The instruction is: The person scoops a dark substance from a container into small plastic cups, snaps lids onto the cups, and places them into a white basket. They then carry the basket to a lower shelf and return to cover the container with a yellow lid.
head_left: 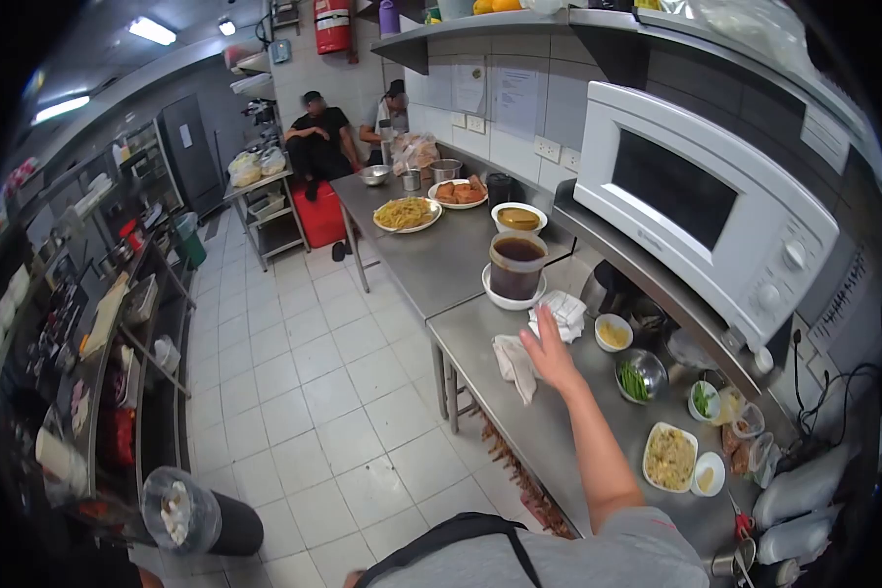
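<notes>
My right hand (pixel 554 361) is stretched over the steel counter, fingers extended and thumb apart, holding nothing that I can see. Just beyond its fingertips lies a crumpled white cloth (pixel 564 312); whether they touch cannot be told. A second, beige cloth (pixel 515 367) lies to the left of the hand. Behind the cloths, a clear tub of dark brown liquid (pixel 516 265) stands in a white bowl (pixel 500 298). To the right of the hand are a small bowl of yellow food (pixel 612 333) and a metal bowl of green vegetables (pixel 637 377). My left hand is out of view.
A white microwave (pixel 706 186) sits on a shelf above the counter. Farther along stand a noodle plate (pixel 408 214) and a plate of browned food (pixel 459 191). Fried rice (pixel 670 457) is nearer me. Two people (pixel 323 137) are at the back. A lined bin (pixel 201 514) stands lower left.
</notes>
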The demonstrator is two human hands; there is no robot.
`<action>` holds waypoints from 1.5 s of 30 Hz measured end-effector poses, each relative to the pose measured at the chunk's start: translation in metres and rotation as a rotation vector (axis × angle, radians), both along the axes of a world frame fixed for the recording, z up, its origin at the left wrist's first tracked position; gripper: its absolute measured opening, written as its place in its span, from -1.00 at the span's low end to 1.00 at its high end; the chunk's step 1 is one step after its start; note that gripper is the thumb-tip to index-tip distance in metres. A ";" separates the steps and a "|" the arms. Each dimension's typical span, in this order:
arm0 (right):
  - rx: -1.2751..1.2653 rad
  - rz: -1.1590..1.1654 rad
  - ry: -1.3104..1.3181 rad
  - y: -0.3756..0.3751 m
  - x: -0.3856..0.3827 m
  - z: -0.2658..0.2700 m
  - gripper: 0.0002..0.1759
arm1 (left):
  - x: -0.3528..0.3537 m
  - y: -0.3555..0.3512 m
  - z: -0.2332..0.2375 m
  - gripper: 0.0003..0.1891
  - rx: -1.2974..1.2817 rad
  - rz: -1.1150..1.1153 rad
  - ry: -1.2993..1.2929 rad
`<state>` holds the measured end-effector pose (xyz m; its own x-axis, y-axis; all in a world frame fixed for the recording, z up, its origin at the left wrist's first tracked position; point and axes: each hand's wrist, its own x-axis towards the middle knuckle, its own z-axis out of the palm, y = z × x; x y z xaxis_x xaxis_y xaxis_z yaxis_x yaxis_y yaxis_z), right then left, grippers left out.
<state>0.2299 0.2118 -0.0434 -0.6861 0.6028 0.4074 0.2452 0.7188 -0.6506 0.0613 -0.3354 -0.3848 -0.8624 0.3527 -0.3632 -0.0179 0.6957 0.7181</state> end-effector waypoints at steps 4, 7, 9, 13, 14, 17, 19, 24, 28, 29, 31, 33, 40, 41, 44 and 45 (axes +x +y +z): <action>0.089 -0.330 0.040 0.071 -0.077 0.010 -0.08 | -0.052 0.027 0.004 -0.45 -0.098 -0.058 -0.019; 0.201 -0.419 0.081 0.105 -0.107 0.007 -0.07 | -0.108 0.050 0.008 -0.45 -0.153 -0.101 -0.007; 0.202 -0.473 0.057 0.120 -0.119 0.003 -0.10 | -0.147 0.059 0.018 -0.44 -0.202 -0.144 0.000; 0.193 -0.504 0.024 0.138 -0.131 -0.008 -0.14 | -0.238 0.085 0.021 -0.44 -0.290 -0.273 0.021; 0.198 -0.508 -0.016 0.140 -0.136 -0.009 -0.15 | -0.266 0.095 0.025 -0.44 -0.307 -0.305 0.034; 0.136 -0.534 -0.013 0.130 -0.151 0.009 -0.15 | -0.352 0.136 0.035 -0.43 -0.354 -0.394 0.084; 0.183 -0.572 -0.019 0.126 -0.158 0.012 -0.16 | -0.402 0.168 0.034 -0.43 -0.388 -0.445 0.112; 0.142 -0.640 0.018 0.134 -0.156 0.022 -0.20 | -0.508 0.383 0.178 -0.65 0.327 -0.365 0.326; 0.040 -0.632 -0.181 0.139 -0.159 0.038 -0.23 | -0.451 0.517 0.317 -0.72 0.819 -0.582 0.260; 0.055 -0.646 -0.209 0.144 -0.161 0.041 -0.22 | -0.435 0.542 0.334 -0.72 0.862 -0.642 0.257; 0.051 -0.668 -0.245 0.152 -0.165 0.044 -0.20 | -0.399 0.591 0.359 -0.70 0.866 -0.846 0.263; 0.058 -0.649 -0.328 0.163 -0.166 0.046 -0.16 | -0.371 0.638 0.366 -0.67 0.900 -1.074 0.420; -0.058 -0.587 -0.583 0.164 -0.182 0.050 -0.07 | -0.312 0.788 0.364 -0.52 0.896 -1.432 0.445; -0.080 -0.606 -0.560 0.161 -0.181 0.052 -0.07 | -0.310 0.813 0.360 -0.48 0.896 -1.438 0.522; -0.034 -0.757 -0.378 0.138 -0.182 0.070 -0.12 | -0.305 0.880 0.355 -0.10 0.743 -1.500 0.623; -0.041 -0.806 -0.379 0.130 -0.180 0.073 -0.12 | -0.302 0.897 0.357 0.06 0.601 -1.451 0.726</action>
